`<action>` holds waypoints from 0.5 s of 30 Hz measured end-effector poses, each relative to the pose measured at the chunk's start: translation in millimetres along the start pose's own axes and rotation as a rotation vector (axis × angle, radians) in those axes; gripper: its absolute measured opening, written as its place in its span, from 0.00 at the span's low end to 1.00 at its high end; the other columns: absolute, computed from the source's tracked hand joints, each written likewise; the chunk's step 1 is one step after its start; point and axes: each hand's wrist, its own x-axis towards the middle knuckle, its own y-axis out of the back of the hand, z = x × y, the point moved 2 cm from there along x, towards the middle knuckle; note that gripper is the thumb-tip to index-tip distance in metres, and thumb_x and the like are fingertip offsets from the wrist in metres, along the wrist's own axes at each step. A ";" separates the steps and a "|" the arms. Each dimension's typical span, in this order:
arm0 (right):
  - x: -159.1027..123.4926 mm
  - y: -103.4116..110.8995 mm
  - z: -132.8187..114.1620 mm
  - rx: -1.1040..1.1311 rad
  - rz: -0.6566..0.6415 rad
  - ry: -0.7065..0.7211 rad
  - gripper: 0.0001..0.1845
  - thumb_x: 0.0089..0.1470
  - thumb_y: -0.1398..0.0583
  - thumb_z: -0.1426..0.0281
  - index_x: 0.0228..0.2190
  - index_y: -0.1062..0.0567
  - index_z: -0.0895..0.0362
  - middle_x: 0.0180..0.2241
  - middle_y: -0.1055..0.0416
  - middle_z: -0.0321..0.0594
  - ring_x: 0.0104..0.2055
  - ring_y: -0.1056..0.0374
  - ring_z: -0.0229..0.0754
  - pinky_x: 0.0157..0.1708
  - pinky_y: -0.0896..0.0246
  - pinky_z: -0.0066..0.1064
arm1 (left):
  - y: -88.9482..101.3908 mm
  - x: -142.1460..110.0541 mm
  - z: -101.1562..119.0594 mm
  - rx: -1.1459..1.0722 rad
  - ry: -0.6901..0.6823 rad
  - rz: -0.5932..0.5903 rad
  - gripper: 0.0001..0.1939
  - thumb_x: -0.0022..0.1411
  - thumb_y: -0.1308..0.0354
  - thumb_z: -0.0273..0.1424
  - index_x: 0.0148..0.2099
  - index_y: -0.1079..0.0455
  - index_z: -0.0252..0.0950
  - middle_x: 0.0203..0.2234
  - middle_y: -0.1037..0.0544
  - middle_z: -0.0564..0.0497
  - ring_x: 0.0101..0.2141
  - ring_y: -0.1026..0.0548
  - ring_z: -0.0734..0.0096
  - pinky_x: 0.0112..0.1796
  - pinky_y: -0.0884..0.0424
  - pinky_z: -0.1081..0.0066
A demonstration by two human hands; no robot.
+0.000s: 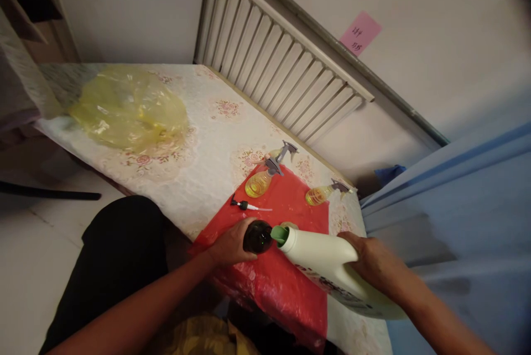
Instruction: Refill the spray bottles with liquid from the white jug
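Observation:
My left hand (230, 245) is wrapped round a small dark bottle (257, 236) standing on a red plastic sheet (282, 283). My right hand (369, 261) grips a large white jug (332, 269), tilted so that its green spout (279, 234) meets the dark bottle's mouth. A black pump cap with a thin white tube (245, 206) lies on the red sheet just behind my left hand.
Two small yellow spray bottles (260, 182) (320, 194) with grey triggers lie on the table beyond the red sheet. A crumpled yellow plastic bag (128, 109) sits at the far left of the floral tablecloth (207, 145). A radiator (274, 62) and blue curtain (456, 205) border the table.

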 end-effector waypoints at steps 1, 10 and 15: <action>-0.2 0.2 -0.4 0.003 -0.001 0.005 0.14 0.49 0.46 0.76 0.36 0.26 0.52 0.30 0.21 0.38 0.33 0.25 0.42 0.29 0.42 0.26 | -0.1 -0.1 -0.3 -0.001 0.000 -0.001 0.47 0.41 0.28 0.30 0.63 0.44 0.41 0.55 0.29 0.43 0.53 0.29 0.50 0.55 0.31 0.53; 2.2 -0.3 0.2 0.017 -0.009 0.010 0.15 0.47 0.46 0.76 0.37 0.26 0.53 0.30 0.21 0.39 0.33 0.25 0.42 0.29 0.41 0.26 | -3.2 -0.7 -7.0 0.004 0.031 -0.007 0.47 0.42 0.30 0.31 0.63 0.45 0.42 0.56 0.30 0.44 0.55 0.30 0.49 0.55 0.32 0.52; -0.1 1.5 -1.4 0.045 -0.004 0.010 0.16 0.47 0.45 0.76 0.38 0.25 0.52 0.31 0.21 0.38 0.34 0.25 0.42 0.30 0.41 0.25 | -2.5 0.7 -4.6 -0.018 -0.005 0.007 0.45 0.42 0.31 0.28 0.62 0.44 0.44 0.55 0.29 0.46 0.54 0.29 0.51 0.54 0.31 0.53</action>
